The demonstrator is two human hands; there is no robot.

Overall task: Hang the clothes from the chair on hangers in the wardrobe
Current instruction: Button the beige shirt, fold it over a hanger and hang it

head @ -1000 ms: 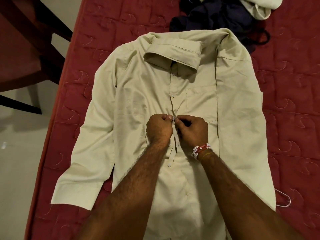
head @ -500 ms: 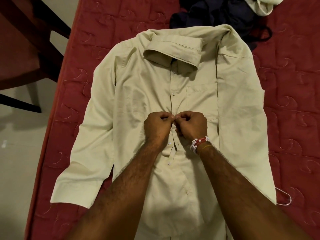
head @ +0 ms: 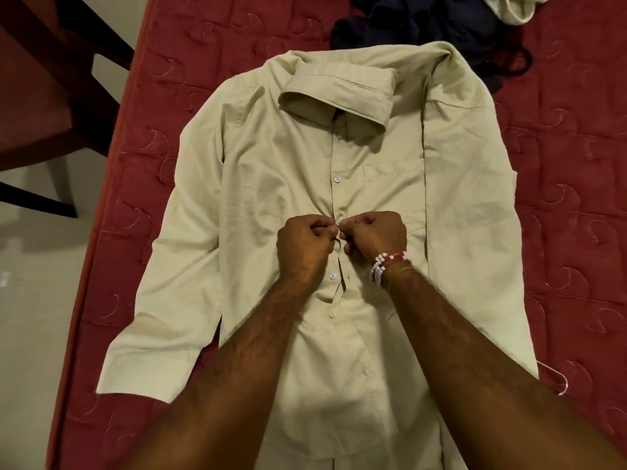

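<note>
A pale beige shirt (head: pixel 271 184) lies flat, front up, on a red quilted bed (head: pixel 570 205), collar toward the far side. My left hand (head: pixel 303 244) and my right hand (head: pixel 375 234) meet at the button placket mid-chest. Each pinches an edge of the placket around a white button between the fingertips. The buttons above are fastened; below my hands the placket gapes open. A thin white wire hanger (head: pixel 559 385) pokes out from under the shirt's right hem side; the remainder of it is hidden.
A dark blue garment (head: pixel 424 25) and a cream garment (head: pixel 515 8) are heaped at the bed's far end. A dark wooden chair (head: pixel 51 96) stands on the pale floor (head: pixel 30 317) left of the bed.
Both hands have moved slightly up the placket and closed together over a button; the strip of placket that was pulled apart a second ago is now drawn shut between them.
</note>
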